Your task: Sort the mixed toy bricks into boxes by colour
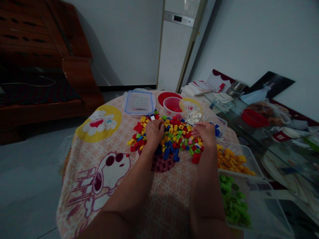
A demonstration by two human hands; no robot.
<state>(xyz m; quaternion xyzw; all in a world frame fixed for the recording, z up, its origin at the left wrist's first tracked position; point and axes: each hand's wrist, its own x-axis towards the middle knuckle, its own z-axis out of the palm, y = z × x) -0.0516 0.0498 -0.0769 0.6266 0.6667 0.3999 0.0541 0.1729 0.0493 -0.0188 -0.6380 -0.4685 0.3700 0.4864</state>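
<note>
A mixed pile of small plastic building blocks (170, 136) in red, yellow, blue and green lies on the round table. My left hand (155, 132) is over the left part of this pile with its fingers curled down among the blocks; what they grip, if anything, is hidden. A white block (153, 118) shows just past its knuckles. At the pile's right edge is my right hand (205, 132), fingers pointing left and a little apart, with no block visible in them. White pieces (193, 117) lie just beyond the right hand.
Clear tubs of yellow blocks (230, 161) and green blocks (234, 202) stand at the right; blue blocks (217, 130) sit beyond my right wrist. A round tub with red pieces (173, 105) and a blue-rimmed lid (139, 103) are at the back. A cluttered glass table (249, 132) adjoins.
</note>
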